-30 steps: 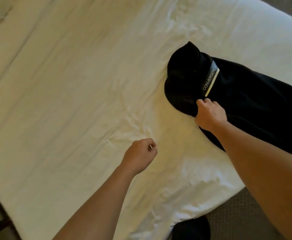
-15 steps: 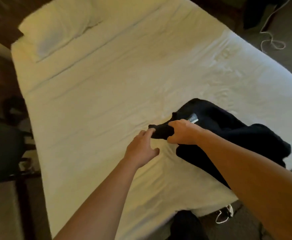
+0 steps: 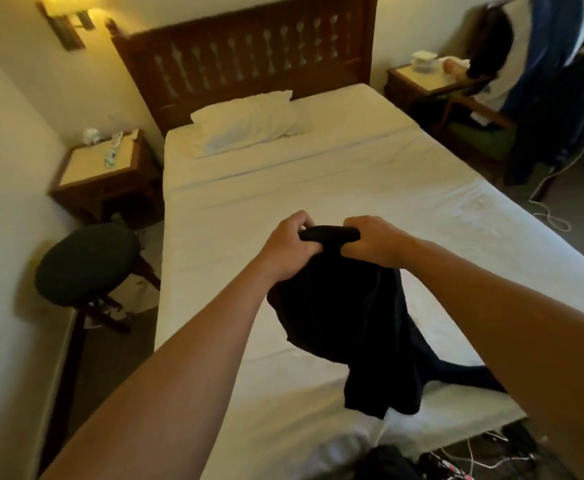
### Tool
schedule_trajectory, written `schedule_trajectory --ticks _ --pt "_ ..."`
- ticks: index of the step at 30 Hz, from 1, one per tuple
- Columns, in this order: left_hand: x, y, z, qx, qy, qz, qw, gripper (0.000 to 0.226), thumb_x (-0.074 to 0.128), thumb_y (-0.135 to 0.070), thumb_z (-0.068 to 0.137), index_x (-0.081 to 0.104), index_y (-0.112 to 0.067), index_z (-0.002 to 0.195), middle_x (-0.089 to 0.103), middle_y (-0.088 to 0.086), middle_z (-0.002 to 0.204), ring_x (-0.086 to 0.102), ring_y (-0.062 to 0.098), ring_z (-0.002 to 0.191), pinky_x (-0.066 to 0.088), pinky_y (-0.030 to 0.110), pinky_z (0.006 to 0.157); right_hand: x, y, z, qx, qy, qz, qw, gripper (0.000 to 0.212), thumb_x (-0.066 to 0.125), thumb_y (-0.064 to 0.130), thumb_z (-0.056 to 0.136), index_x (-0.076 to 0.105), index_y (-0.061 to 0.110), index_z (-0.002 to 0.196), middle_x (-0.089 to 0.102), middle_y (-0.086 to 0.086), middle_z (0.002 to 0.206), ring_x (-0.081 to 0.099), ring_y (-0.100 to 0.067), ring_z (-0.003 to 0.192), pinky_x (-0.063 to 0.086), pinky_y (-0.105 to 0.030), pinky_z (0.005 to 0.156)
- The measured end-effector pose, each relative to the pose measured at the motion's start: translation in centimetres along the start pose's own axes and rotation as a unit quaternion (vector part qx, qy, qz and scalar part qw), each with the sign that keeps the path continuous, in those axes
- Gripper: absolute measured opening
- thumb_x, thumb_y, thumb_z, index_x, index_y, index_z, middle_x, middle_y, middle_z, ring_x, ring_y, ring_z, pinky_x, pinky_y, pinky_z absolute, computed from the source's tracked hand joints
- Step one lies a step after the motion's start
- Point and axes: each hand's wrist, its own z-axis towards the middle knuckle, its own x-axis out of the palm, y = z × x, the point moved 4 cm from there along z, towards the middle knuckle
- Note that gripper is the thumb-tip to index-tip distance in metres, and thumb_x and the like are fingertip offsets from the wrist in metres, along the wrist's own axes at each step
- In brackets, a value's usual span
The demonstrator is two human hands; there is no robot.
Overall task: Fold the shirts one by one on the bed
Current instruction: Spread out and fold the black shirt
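Head view. A black shirt (image 3: 349, 327) was held up over the near part of the bed (image 3: 318, 188), gripped along one bunched top edge. The left hand (image 3: 292, 245) was curled round that edge at one end, the right hand (image 3: 375, 242) curled round it at the other, the two hands close together with a short rolled stretch of cloth between them. Most of the shirt hung down in loose folds below the hands; a trailing part lay on the sheet near the bed's near right edge. Which edge of the garment was held, collar or hem, could not be told.

The step in hand was judged to be lifting and opening the shirt ahead of laying it flat. To do it well, the hands would need to be drawn apart along the edge until the cloth was taut, so that the bunching was shaken out. The trailing part should be lifted clear of the near right edge, lest it slide off toward the floor. The shirt would best be laid on the open middle of the bed, well short of the pillow (image 3: 245, 128) at the head end. Sleeves were not distinguishable; they would need finding before any fold.
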Motion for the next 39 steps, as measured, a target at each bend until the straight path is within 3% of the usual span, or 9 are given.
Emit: schedule_trajectory --ticks 6,10,15,18,21,26,31,36,39 --pt "-7.4 -5.7 -4.5 0.068 -0.021 0.099 0.993 0.027 0.076 -0.014 0.079 0.058 -0.012 0.098 0.062 0.004 0.090 0.059 0.020 0.078 0.046 0.033 0.067 -1.7 6.7 -3.8 -0.026 -0.014 0.022 0.999 0.011 0.065 0.024 0.085 0.057 0.023 0.093 0.062 -0.005 0.091 0.061 -0.021 0.085 0.047 -0.034 0.069" --pt "-11.4 -8.2 -7.2 0.069 -0.019 0.177 0.982 0.026 0.079 -0.018 0.077 0.064 -0.012 0.097 0.065 0.008 0.090 0.061 0.024 0.081 0.044 0.033 0.066 -2.2 10.7 -5.1 -0.032 0.017 0.068 0.997 0.040 0.064 0.024 0.073 0.064 0.015 0.112 0.069 -0.011 0.104 0.067 -0.027 0.097 0.055 -0.040 0.084" --pt "-15.3 -11.2 -9.3 0.077 -0.047 0.256 0.963 0.027 0.084 -0.027 0.071 0.072 -0.011 0.089 0.070 0.014 0.088 0.067 0.029 0.085 0.052 0.038 0.068 -3.6 13.5 -6.1 -0.033 0.072 0.139 0.987 0.041 0.055 0.000 0.085 0.059 0.009 0.125 0.062 -0.014 0.124 0.058 -0.030 0.118 0.049 -0.044 0.104" --pt "-16.6 -13.2 -10.1 0.088 -0.067 0.291 0.951 0.030 0.089 -0.032 0.067 0.071 -0.015 0.085 0.069 0.009 0.083 0.068 0.026 0.082 0.057 0.044 0.074 -4.7 14.2 -6.9 -0.036 0.085 0.183 0.979 0.049 0.051 -0.008 0.086 0.053 0.008 0.133 0.055 -0.010 0.132 0.053 -0.028 0.122 0.048 -0.040 0.103" --pt "-17.5 -15.1 -10.7 0.093 -0.078 0.305 0.945 0.032 0.090 -0.034 0.067 0.071 -0.016 0.086 0.069 0.008 0.085 0.067 0.024 0.083 0.057 0.043 0.077 -6.0 14.8 -7.4 -0.049 0.073 0.176 0.980 0.042 0.050 -0.009 0.090 0.054 0.010 0.127 0.055 -0.009 0.127 0.055 -0.022 0.111 0.053 -0.029 0.087" --pt "-19.3 -16.9 -11.6 0.062 -0.063 0.302 0.949 0.044 0.092 -0.039 0.066 0.070 -0.013 0.093 0.070 0.009 0.093 0.067 0.026 0.087 0.055 0.043 0.081 -9.8 16.4 -8.0 -0.095 -0.088 0.069 0.989 0.015 0.051 0.002 0.098 0.065 0.009 0.095 0.057 -0.008 0.086 0.055 -0.022 0.084 0.040 -0.027 0.071" --pt "-21.6 -17.3 -12.4 0.070 -0.118 0.270 0.953 0.031 0.088 -0.033 0.074 0.066 -0.014 0.086 0.063 0.004 0.080 0.060 0.020 0.073 0.043 0.030 0.062 -10.7 18.3 -7.4 -0.122 -0.157 0.084 0.977 0.013 0.054 0.003 0.093 0.061 0.009 0.084 0.055 -0.007 0.083 0.053 -0.022 0.076 0.041 -0.032 0.068" --pt "-23.6 -16.8 -13.1 0.094 -0.229 0.190 0.950 0.022 0.076 -0.027 0.087 0.062 -0.019 0.071 0.060 0.001 0.073 0.056 0.014 0.067 0.037 0.027 0.057 -9.4 20.6 -6.7 -0.130 -0.180 0.170 0.960 0.015 0.048 -0.001 0.088 0.054 0.012 0.084 0.051 -0.007 0.080 0.048 -0.021 0.073 0.037 -0.036 0.065" --pt "-24.6 -15.6 -13.5 0.085 -0.265 0.178 0.944 0.024 0.071 -0.025 0.089 0.060 -0.019 0.068 0.057 0.001 0.069 0.053 0.014 0.065 0.037 0.028 0.058 -8.6 21.9 -6.9 -0.172 -0.183 0.291 0.923 0.012 0.053 0.006 0.086 0.049 0.014 0.078 0.048 -0.004 0.081 0.047 -0.020 0.078 0.038 -0.037 0.071"
